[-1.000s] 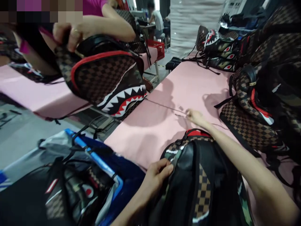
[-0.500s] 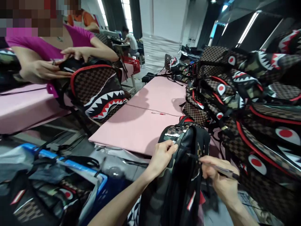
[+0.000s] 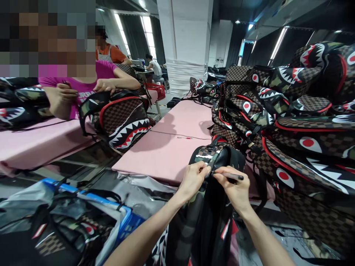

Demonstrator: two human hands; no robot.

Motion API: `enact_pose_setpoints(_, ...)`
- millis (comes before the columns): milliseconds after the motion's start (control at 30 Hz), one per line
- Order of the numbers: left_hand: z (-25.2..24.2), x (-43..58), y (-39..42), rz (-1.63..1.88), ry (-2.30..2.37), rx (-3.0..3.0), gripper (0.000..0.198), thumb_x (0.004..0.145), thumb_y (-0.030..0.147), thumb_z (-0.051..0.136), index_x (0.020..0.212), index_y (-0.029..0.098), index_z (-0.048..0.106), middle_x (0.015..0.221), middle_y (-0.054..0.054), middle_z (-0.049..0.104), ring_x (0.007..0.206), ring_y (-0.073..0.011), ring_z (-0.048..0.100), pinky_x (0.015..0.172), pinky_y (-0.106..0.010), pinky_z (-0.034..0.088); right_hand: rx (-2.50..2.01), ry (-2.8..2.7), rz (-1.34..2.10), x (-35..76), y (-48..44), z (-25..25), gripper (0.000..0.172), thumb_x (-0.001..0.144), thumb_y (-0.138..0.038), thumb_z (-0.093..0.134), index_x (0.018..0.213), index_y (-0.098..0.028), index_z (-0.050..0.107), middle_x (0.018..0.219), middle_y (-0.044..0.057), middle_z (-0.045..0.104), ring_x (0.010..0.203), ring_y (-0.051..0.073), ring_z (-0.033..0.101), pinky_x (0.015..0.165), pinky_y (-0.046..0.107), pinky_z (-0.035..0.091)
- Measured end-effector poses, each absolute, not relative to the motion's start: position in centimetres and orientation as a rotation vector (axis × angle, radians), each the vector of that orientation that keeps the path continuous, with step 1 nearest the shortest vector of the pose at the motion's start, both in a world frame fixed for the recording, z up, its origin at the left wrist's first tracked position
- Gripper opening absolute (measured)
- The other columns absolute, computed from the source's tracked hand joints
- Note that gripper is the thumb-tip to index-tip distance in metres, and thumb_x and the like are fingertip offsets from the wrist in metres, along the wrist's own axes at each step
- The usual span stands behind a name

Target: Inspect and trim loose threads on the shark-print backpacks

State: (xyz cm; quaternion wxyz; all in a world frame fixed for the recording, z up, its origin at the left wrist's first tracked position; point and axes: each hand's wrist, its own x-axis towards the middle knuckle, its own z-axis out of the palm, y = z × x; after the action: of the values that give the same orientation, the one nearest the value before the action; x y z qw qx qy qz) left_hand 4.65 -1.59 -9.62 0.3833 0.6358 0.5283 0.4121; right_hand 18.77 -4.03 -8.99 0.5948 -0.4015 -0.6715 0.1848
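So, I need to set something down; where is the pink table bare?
Two patches on the pink table: the front one, between its near edge, the near backpack and the seam, where a slim red item lies; and beyond the seam, up to the far bags. Crowded: the right side, with piled backpacks.

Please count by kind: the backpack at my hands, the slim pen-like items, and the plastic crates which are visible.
Backpack at left hand and right hand: 1
Pen-like items (dark item, red item): 2
Crates (blue crate, red crate): 2
Total: 5
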Motion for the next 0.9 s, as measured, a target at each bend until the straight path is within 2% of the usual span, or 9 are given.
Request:
enact_pose_setpoints(100, -9.7, 4.6, -1.6, 1.067, 1.339, 1.629, 0.027, 0.076, 0.036, 0.047, 0.058, 0.016, 0.049, 0.052, 0.005, 0.041, 0.05, -0.0085, 0.034, 0.048, -0.022, 0.025, -0.908, -1.587, 0.242, 18.1, -3.2, -9.5, 0.007, 0.079, -0.019, 0.06, 0.072, -0.018, 0.062, 0.072, 0.002, 0.067, 0.062, 0.012, 0.061, 0.056, 0.023, 0.048)
enact_pose_setpoints(267, -9.8, 4.1, -1.4, 1.08, 1.354, 1.582, 0.029, 0.075, 0.038, 0.048, 0.056, 0.016, 0.046, 0.051, 0.005, 0.036, 0.049, -0.0081, 0.03, 0.046, -0.021, 0.022, -0.932, -1.75, 0.019, 18.1, -3.0, -10.1, 0.008, 0.083, -0.014, 0.053, 0.085, -0.017, 0.06, 0.077, 0.004, 0.068, 0.062, 0.011, 0.063, 0.057, 0.021, 0.049)
enact_pose_setpoints(500, -9.9, 3.9, -1.4, 1.082, 1.345, 1.564, 0.029, 0.076, 0.037, 0.048, 0.055, 0.017, 0.044, 0.05, 0.005, 0.034, 0.049, -0.0077, 0.029, 0.046, -0.021, 0.022, -0.946, -1.959, 0.052, 18.3, -5.0, -11.0, 0.013, 0.084, -0.011, 0.045, 0.089, -0.016, 0.056, 0.067, 0.0, 0.059, 0.051, 0.008, 0.056, 0.049, 0.018, 0.044)
enact_pose_setpoints(700, -10.0, 3.9, -1.5, 1.095, 1.328, 1.589, 0.029, 0.077, 0.037, 0.048, 0.057, 0.016, 0.046, 0.051, 0.005, 0.036, 0.049, -0.0077, 0.03, 0.047, -0.021, 0.023, -0.943, -1.798, -0.052, 17.9, -4.8, -10.9, 0.014, 0.084, -0.009, 0.048, 0.091, -0.017, 0.056, 0.072, 0.002, 0.063, 0.062, 0.009, 0.062, 0.055, 0.017, 0.049)
enact_pose_setpoints(900, -10.1, 4.1, -2.0, 1.112, 1.387, 1.593, 0.03, 0.079, 0.038, 0.048, 0.058, 0.016, 0.047, 0.051, 0.006, 0.035, 0.048, -0.0074, 0.029, 0.047, -0.021, 0.021, -0.982, -1.83, -0.058, 17.8, -4.8, -11.3, 0.013, 0.084, -0.011, 0.047, 0.09, -0.017, 0.057, 0.07, 0.001, 0.064, 0.059, 0.009, 0.062, 0.053, 0.017, 0.048)
